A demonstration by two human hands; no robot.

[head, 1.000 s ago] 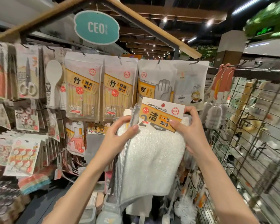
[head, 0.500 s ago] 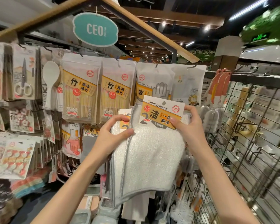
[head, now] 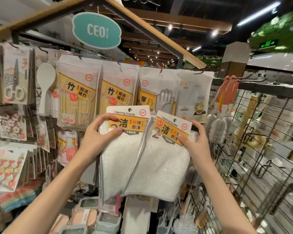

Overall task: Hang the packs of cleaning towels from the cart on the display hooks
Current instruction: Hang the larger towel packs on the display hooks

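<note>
Bright overhead strip lights (head: 259, 14) and spotlights, dark ceiling; centre sharp, right edge motion-blurred, wide-angle bending at edges.

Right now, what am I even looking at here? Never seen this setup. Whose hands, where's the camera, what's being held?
No robot here: these are a person's two bare hands in a shop aisle. The single picture comes from a wide-angle camera worn on the person's head, looking forward and down, which is why the edges bend.

The left hand pinches the card header of one pack of cleaning towels. The right hand pinches the header of a second pack, which overlaps the first. Both are held up in front of a display of hanging goods: bamboo chopstick packs, disposable gloves, scissors, under a teal CEO sign. A wire rack stands to the right. Neither pack is on a hook yet.
</note>
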